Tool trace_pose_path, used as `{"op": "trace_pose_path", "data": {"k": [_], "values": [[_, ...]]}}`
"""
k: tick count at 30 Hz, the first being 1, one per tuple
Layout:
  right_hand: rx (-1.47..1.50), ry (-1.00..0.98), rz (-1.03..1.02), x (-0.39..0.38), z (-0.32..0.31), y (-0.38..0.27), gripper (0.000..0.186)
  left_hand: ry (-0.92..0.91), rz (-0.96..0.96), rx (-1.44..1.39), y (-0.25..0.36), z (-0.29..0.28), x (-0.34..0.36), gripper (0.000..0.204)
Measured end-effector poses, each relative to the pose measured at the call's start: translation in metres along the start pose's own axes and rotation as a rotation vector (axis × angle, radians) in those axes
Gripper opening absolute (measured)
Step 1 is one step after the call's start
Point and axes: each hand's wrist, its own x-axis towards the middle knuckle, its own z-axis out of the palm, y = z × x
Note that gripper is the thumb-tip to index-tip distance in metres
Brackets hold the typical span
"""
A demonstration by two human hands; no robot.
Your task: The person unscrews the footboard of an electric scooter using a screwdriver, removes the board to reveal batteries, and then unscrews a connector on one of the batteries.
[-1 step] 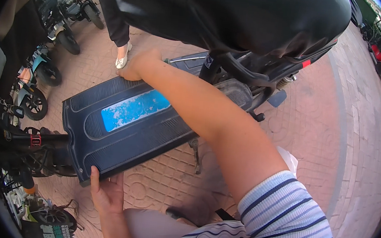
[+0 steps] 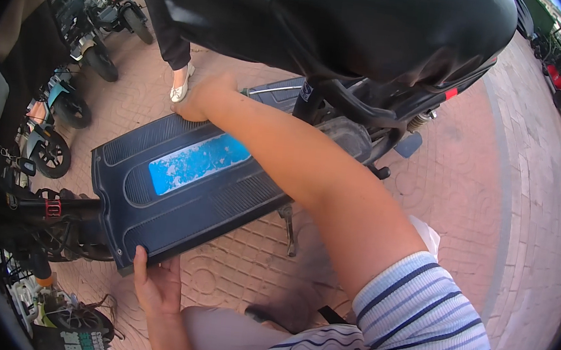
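A dark plastic footboard (image 2: 201, 211) with ribbed pads and a worn blue strip (image 2: 189, 165) spans an electric scooter. My left hand (image 2: 161, 287) grips its near left corner, thumb at the upper edge and fingers underneath. Reaching across the board, my right hand (image 2: 205, 99) is closed at the far edge, its fingers partly hidden. Beside that wrist is a thin metal rod (image 2: 276, 90) with a green end, like a screwdriver; whether the hand touches it I cannot tell. The black seat (image 2: 351, 25) rises above the board's far right end.
Another person's white shoe (image 2: 180, 86) and dark trouser leg stand just beyond the footboard. Parked two-wheelers (image 2: 54, 151) line the left side. A kickstand (image 2: 288, 230) hangs below the board over reddish patterned paving (image 2: 456, 193). Red vehicles (image 2: 556, 77) stand far right.
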Motion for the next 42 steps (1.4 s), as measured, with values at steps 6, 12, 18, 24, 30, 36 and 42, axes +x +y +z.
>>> {"op": "trace_pose_path", "data": {"k": [6,12,18,24,30,36,42], "values": [[0.066,0.523,-0.477,-0.105,0.003,-0.012,0.030,-0.063,0.049,0.072,0.003,-0.008,0.005,0.050],[0.239,0.371,-0.864,-0.233,-0.009,-0.017,0.018,-0.179,-0.089,0.128,0.002,-0.030,0.017,0.053],[0.250,0.091,-0.289,-0.226,0.003,0.091,0.022,-0.033,0.000,0.098,-0.002,-0.018,0.019,0.048],[0.211,0.453,0.143,-0.186,0.066,0.234,0.033,-0.047,0.021,0.070,-0.007,-0.023,0.024,0.043],[0.548,0.192,0.550,-0.187,0.063,0.257,0.036,-0.039,0.021,0.027,-0.010,-0.041,0.034,0.044],[0.773,0.113,0.596,-0.187,0.058,0.245,0.032,-0.034,0.090,0.040,-0.001,-0.043,0.042,0.043],[0.778,0.026,0.545,-0.186,0.055,0.220,0.029,-0.021,0.156,0.028,0.021,-0.047,0.040,0.042]]}}
